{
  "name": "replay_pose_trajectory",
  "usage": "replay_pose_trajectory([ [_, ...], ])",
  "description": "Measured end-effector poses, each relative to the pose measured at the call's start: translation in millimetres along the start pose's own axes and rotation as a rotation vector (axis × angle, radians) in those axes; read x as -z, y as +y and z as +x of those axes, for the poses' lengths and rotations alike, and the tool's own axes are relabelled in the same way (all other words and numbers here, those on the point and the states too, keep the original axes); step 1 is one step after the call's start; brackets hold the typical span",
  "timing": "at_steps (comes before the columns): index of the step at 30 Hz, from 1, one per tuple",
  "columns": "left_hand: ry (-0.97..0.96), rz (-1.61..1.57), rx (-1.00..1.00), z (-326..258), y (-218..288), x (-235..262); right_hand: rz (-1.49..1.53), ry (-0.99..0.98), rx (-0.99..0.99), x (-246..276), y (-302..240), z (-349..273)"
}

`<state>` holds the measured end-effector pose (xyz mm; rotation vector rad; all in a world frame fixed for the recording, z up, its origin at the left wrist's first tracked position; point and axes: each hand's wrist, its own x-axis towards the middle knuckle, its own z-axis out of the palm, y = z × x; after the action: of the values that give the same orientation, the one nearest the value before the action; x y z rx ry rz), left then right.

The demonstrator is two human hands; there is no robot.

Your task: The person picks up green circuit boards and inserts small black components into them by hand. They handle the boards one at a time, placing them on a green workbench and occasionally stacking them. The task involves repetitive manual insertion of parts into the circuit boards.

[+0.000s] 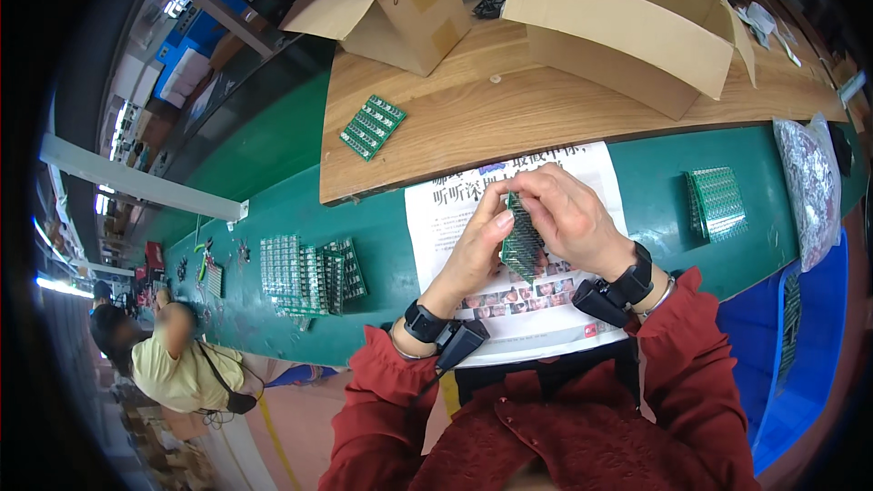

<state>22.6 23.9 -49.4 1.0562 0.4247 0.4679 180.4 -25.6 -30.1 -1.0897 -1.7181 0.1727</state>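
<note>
Green surface [655, 209], spanning the frame from left to right. Newspaper sheet [436, 236] flat on it at centre.

Right hand [582, 223] and left hand [475, 255] meet above the sheet, both at the work; neither clearly nearer.

Stacked boards [282, 268] at centre left of the frame, well apart from the left hand; further boards [720, 205] at right, well apart from the right hand.

Circuit board [523, 250], green, between the hands at frame centre: tipped up steeply, long axis running top to bottom, lower end slightly toward lower right and free. Single or several layers: cannot tell.

Left fingers closed on the board's upper left side, thumb against its edge. Right fingers curled, close together, at its upper right; their contact is partly hidden, so cannot tell whether they grip or only touch.
</note>
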Motion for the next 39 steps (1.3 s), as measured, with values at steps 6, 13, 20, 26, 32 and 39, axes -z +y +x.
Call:
replay_pose_trajectory([
  [6, 0.029, -0.102, -0.008, -1.0, 9.1, -1.4, 0.041, 0.092, -0.042, 4.9, -1.0, -1.2],
  [13, -0.002, -0.056, -0.066, -1.1, 3.1, -0.7, 0.193, 0.105, -0.116, -0.3, 1.2, -3.9],
  [20, 0.085, 0.128, -0.123, -0.5, 1.7, 0.7, 0.043, 0.086, -0.016, 1.5, -0.8, -2.4],
  [26, 0.041, 0.004, -0.131, -1.7, 6.2, 1.8, 0.112, 0.142, -0.080, 0.8, 3.6, -7.2],
  [32, 0.115, 0.040, -0.181, -1.4, 4.2, 2.3, 0.115, 0.124, -0.101, -0.5, 0.5, -3.5],
  [39, 0.086, 0.092, -0.188, -0.1, 2.6, 2.7, -0.014, 0.121, -0.001, -3.2, 5.7, -5.3],
])
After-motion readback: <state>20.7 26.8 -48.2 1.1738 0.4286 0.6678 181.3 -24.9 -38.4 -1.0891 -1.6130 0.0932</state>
